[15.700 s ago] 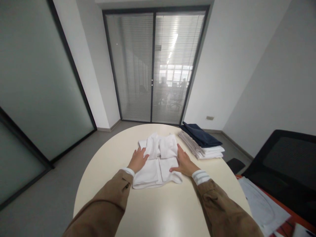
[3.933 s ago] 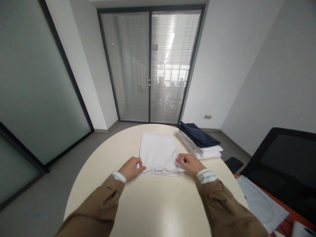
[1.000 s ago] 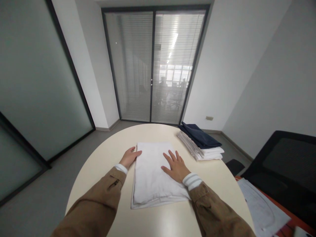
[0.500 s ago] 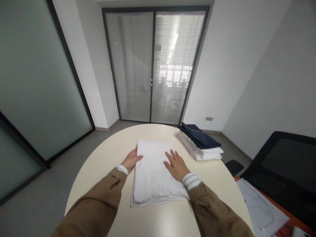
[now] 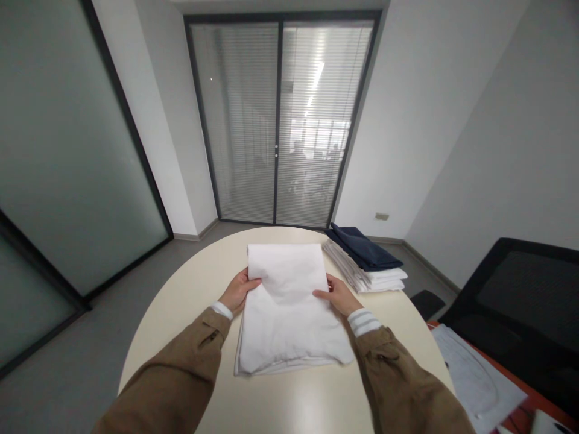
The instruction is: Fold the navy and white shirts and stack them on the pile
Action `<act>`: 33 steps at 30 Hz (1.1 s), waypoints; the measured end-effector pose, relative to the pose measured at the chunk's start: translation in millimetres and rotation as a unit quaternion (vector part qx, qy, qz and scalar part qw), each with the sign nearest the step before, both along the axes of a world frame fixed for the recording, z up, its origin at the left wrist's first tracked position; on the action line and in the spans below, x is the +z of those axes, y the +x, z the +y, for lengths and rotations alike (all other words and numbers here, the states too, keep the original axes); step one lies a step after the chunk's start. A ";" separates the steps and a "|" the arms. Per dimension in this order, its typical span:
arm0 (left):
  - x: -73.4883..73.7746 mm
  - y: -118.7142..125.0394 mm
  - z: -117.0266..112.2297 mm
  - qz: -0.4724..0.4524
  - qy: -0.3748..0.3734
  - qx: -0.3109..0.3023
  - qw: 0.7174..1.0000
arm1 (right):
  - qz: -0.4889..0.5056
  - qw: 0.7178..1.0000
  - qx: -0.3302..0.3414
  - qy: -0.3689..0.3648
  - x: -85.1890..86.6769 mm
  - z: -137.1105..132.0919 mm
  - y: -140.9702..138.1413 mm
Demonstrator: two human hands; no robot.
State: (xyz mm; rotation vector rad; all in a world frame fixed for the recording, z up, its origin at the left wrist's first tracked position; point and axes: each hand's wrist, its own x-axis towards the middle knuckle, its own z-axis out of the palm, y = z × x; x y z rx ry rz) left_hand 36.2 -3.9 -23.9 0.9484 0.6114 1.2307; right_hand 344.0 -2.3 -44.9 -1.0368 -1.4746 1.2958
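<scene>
A folded white garment [image 5: 289, 313] lies on the round cream table [image 5: 190, 301] in front of me. My left hand [image 5: 237, 290] grips its left edge about halfway up, thumb on top. My right hand [image 5: 337, 295] grips the right edge at the same height, thumb on top. The far half of the cloth is raised off the table between both hands and bends at a crease across the middle. The near half lies flat.
A stack of folded clothes [image 5: 368, 265], dark blue on top of white, sits at the table's far right. A black chair [image 5: 520, 301] stands to the right, with papers [image 5: 474, 374] on an orange surface. Glass doors with blinds [image 5: 278, 120] are beyond the table.
Half a second ago my right hand lay flat on the cloth and my left hand rested at its edge. Now both hands grip the side edges and the far half is lifted.
</scene>
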 end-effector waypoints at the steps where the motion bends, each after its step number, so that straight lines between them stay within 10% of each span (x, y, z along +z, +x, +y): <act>1: -0.3 -0.5 0.5 0.004 0.003 0.000 1.000 | 0.014 1.000 0.008 -0.005 1.1 -0.4 1.6; 12: -19.5 -18.6 2.2 0.199 0.017 -0.103 0.974 | 0.141 0.989 -0.004 -0.044 -2.0 -6.5 -2.4; 23: -13.1 -20.6 0.9 0.152 -0.026 -0.042 0.987 | 0.107 0.991 0.024 -0.075 16.1 -13.8 1.6; 33: -11.6 -17.9 -0.1 0.208 0.000 0.011 0.978 | 0.004 0.999 -0.028 -0.015 -8.9 4.2 16.6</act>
